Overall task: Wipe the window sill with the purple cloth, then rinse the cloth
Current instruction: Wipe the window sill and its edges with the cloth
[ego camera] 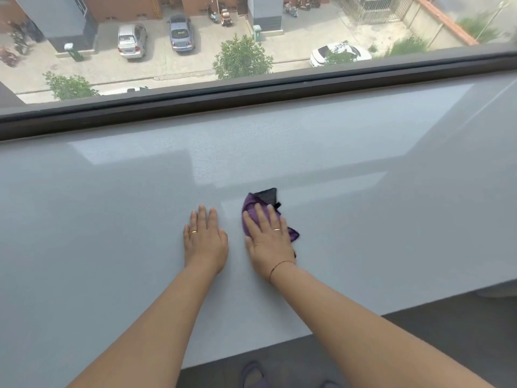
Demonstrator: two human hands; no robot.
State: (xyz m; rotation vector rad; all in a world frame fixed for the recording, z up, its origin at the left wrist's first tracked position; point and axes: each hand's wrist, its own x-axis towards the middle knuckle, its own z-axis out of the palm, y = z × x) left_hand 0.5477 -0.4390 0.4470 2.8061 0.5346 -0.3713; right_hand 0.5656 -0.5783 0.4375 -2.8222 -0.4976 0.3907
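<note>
The right hand point(270, 236) presses flat on the purple cloth point(251, 211) mid-sill, nearer the front edge; the left hand point(204, 236) rests flat and empty beside it. On the glossy grey window sill point(112, 205), the bunched cloth could slip from under the palm. A dark window frame point(251, 91) borders the far edge.

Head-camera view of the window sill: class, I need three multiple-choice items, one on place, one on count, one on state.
1. Where is the crumpled purple cloth?
A. under the right hand
B. under the left hand
C. on the floor

2. How many hands touch the smooth grey window sill?
A. none
B. one
C. two

3. How is the left hand posed?
A. clenched
B. flat, fingers extended
C. raised

Key: 1 A, the right hand presses it down; 2 C, both rest there; 3 B, its palm lies flat.
</note>
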